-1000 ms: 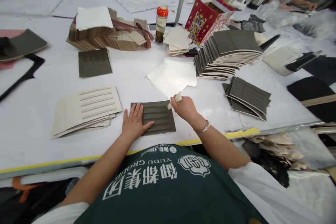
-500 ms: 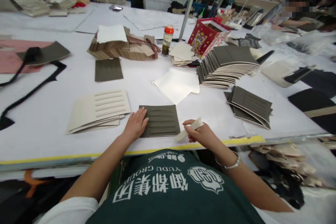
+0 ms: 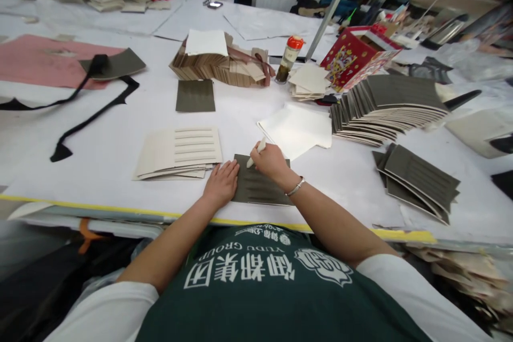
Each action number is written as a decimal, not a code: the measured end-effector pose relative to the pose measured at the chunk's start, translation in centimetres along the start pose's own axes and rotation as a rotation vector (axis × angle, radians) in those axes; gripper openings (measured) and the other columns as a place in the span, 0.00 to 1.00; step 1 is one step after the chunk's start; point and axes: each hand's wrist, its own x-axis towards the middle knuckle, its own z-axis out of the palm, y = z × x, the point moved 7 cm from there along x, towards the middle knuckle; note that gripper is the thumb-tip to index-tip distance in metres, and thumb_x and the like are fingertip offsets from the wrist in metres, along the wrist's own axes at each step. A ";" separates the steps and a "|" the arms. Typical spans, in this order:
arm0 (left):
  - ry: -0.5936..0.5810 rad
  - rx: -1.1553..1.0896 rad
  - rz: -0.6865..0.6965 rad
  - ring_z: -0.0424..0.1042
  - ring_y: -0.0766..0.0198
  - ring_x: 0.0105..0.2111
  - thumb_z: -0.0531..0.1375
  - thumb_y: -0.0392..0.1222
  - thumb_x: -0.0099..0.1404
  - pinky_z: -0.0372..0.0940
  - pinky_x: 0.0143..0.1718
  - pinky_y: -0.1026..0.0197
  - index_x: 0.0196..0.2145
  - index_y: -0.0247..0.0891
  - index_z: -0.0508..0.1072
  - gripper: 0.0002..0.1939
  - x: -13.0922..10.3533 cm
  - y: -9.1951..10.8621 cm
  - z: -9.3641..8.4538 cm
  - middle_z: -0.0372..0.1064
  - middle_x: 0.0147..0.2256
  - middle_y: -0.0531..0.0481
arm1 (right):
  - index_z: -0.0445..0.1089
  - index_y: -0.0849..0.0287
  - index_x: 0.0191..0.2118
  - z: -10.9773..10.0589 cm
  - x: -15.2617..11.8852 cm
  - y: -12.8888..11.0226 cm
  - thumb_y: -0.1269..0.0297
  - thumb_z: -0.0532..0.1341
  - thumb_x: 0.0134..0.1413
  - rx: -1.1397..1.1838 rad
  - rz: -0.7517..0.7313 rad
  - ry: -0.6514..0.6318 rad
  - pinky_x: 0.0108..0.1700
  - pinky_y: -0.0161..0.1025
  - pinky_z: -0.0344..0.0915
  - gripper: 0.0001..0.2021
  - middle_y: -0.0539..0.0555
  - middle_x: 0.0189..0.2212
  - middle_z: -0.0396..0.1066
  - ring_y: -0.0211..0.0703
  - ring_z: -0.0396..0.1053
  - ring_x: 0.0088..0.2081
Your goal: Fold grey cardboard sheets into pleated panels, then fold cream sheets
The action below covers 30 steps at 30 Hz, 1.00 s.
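Observation:
A dark grey-green panel (image 3: 256,187) with raised ridges lies flat near the table's front edge. My left hand (image 3: 223,183) rests on its left edge, fingers stretched out. My right hand (image 3: 270,160) is closed round a pale, flat, pointed tool (image 3: 255,154) that looks like a bone folder, its tip at the panel's upper part. My right hand and forearm cover the panel's upper right. Left of it lies a small stack of cream ridged panels (image 3: 176,152).
Fanned dark panels (image 3: 401,93) and a smaller dark pile (image 3: 420,176) lie to the right. White sheets (image 3: 298,125), a red-lidded jar (image 3: 289,59), a red box (image 3: 356,56) and bundled brown pieces (image 3: 206,61) stand behind. Black straps (image 3: 92,115) lie at left.
My right hand has moved from the panel's right side up and left onto the panel, carrying the pale tool. My left hand stays at the left edge. The view has shifted left.

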 end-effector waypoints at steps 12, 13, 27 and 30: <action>-0.017 0.006 -0.001 0.52 0.59 0.58 0.43 0.38 0.65 0.44 0.58 0.50 0.57 0.36 0.59 0.23 0.0 0.1 0.1 0.52 0.59 0.47 | 0.67 0.59 0.29 0.8 -8.7 0.0 0.64 0.48 0.54 0.081 -0.069 -0.132 0.26 0.30 0.56 0.12 0.50 0.18 0.69 0.37 0.67 0.22; -0.017 0.009 -0.004 0.52 0.59 0.58 0.43 0.38 0.65 0.44 0.58 0.50 0.56 0.36 0.59 0.23 0.0 0.1 0.1 0.52 0.59 0.47 | 0.67 0.59 0.30 0.6 -7.7 0.3 0.64 0.48 0.55 0.110 -0.052 -0.131 0.26 0.30 0.56 0.12 0.50 0.17 0.69 0.36 0.67 0.21; -0.125 0.113 -0.010 0.53 0.58 0.58 0.43 0.39 0.65 0.48 0.57 0.50 0.56 0.36 0.59 0.22 0.0 -0.2 -0.6 0.52 0.59 0.46 | 0.65 0.58 0.31 0.6 -8.4 4.1 0.59 0.48 0.56 0.450 0.069 -0.134 0.25 0.29 0.59 0.12 0.48 0.19 0.69 0.35 0.67 0.20; -0.178 0.133 -0.022 0.54 0.54 0.57 0.44 0.42 0.65 0.48 0.56 0.47 0.56 0.35 0.59 0.23 1.3 1.6 -1.7 0.52 0.59 0.44 | 0.65 0.57 0.34 -3.3 -9.3 11.3 0.53 0.50 0.54 0.403 0.245 0.098 0.27 0.31 0.60 0.14 0.48 0.20 0.69 0.36 0.68 0.21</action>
